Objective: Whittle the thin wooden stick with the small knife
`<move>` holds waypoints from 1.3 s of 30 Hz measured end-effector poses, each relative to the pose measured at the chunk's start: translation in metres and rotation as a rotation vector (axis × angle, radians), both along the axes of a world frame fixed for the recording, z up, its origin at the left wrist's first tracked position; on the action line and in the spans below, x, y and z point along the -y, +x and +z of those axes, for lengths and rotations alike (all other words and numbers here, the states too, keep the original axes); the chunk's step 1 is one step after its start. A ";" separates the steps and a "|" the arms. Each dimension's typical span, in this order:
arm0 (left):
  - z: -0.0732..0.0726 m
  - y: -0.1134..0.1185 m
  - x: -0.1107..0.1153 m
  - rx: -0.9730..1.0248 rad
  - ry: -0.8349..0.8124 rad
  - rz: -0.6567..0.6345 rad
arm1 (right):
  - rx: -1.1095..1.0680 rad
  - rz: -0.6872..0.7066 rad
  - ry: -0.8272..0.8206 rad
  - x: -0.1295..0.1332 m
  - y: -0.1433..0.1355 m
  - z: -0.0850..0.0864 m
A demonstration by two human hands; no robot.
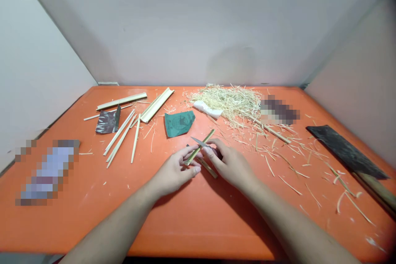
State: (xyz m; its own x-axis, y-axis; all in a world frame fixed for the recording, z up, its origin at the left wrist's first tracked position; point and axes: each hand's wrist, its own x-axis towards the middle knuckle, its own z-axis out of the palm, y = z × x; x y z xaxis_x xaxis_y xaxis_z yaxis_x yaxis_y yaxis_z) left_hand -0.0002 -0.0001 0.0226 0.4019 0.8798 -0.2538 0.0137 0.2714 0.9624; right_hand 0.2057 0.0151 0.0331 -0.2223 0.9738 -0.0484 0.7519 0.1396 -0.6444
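Near the middle of the orange table (185,222), my left hand (179,170) holds a short split bamboo strip (210,134) slanting up to the right. My right hand (227,159) is closed round a small knife (198,142), its blade lying across the strip and pointing left. The knife's handle is mostly hidden by my fingers. Under and between my hands lies another bamboo piece (210,170). A green sandpaper sheet (179,123) rests just beyond my hands.
Thin bamboo sticks (120,133), wider split pieces (157,106) and a dark sandpaper piece (107,122) lie at the left. A shavings pile (232,101) is at the back, with loose slivers to the right. A wide dark blade (346,150) with a wooden handle (375,192) lies far right.
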 end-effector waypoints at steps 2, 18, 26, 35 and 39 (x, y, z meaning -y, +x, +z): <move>-0.004 -0.001 0.002 -0.076 0.043 -0.001 | 0.000 0.001 -0.007 0.000 0.000 0.000; 0.013 -0.004 0.001 -0.792 0.416 -0.055 | 0.193 0.084 -0.050 0.008 -0.009 0.003; 0.008 -0.003 0.001 -0.773 0.400 -0.023 | 0.214 0.098 -0.041 0.010 -0.010 0.002; 0.002 -0.001 0.004 -0.673 0.339 0.047 | 0.191 0.121 -0.011 0.011 -0.012 0.002; -0.001 -0.001 0.006 -0.615 0.332 0.094 | 0.229 0.067 -0.014 0.007 -0.009 0.000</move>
